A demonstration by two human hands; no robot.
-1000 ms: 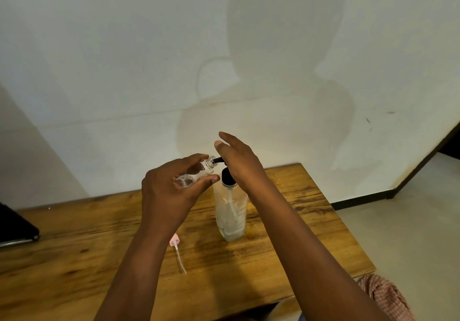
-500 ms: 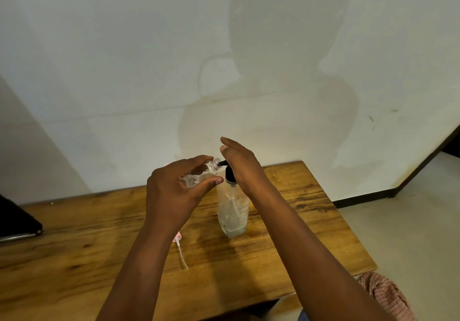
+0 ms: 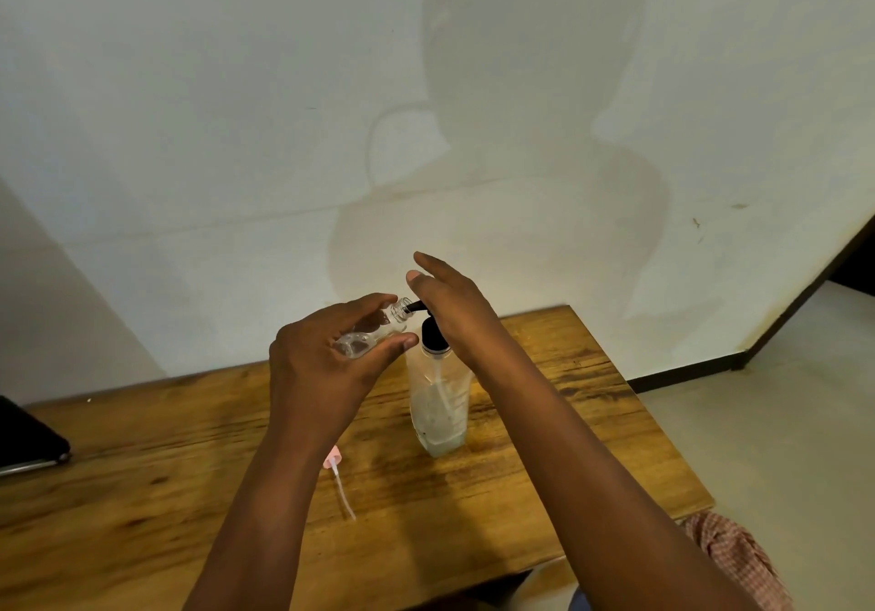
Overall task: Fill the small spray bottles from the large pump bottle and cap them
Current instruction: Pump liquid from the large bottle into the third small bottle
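My left hand [image 3: 326, 369] grips a small clear spray bottle [image 3: 374, 331], tilted with its open neck against the black nozzle of the large pump bottle [image 3: 438, 402]. That tall clear bottle stands upright on the wooden table [image 3: 142, 468] with a little liquid at its bottom. My right hand [image 3: 450, 302] lies over the black pump head with straight fingers, hiding most of it. A pink spray cap [image 3: 331, 461] with a thin white dip tube lies on the table below my left wrist.
A dark flat object [image 3: 28, 440] sits at the table's left edge. A white wall rises directly behind the table. The table's right edge drops to a pale floor, and checked cloth [image 3: 738, 558] shows at the lower right.
Both hands and the small bottle keep the same pose at the pump head; my right hand dipped slightly and rose again. Nothing was let go.
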